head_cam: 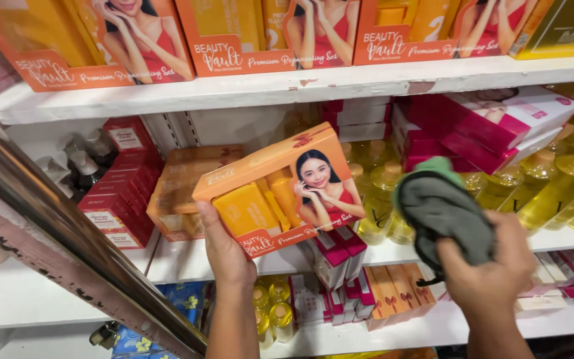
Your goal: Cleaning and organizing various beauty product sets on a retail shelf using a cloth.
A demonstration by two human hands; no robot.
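My left hand (224,247) grips an orange gift box (280,189) from below, holding it tilted in front of the middle shelf. The box has a clear window with yellow items inside and a picture of a person on its front. My right hand (489,269) is closed on a bunched grey cloth (443,213) with a green edge, held just right of the box and apart from it.
White shelves (287,86) hold more orange boxes (181,183), pink and white boxes (493,119), red boxes (124,179) and yellow liquid bottles (559,186). A slanted metal rail (54,226) crosses the left. Small pink boxes (340,266) stand below.
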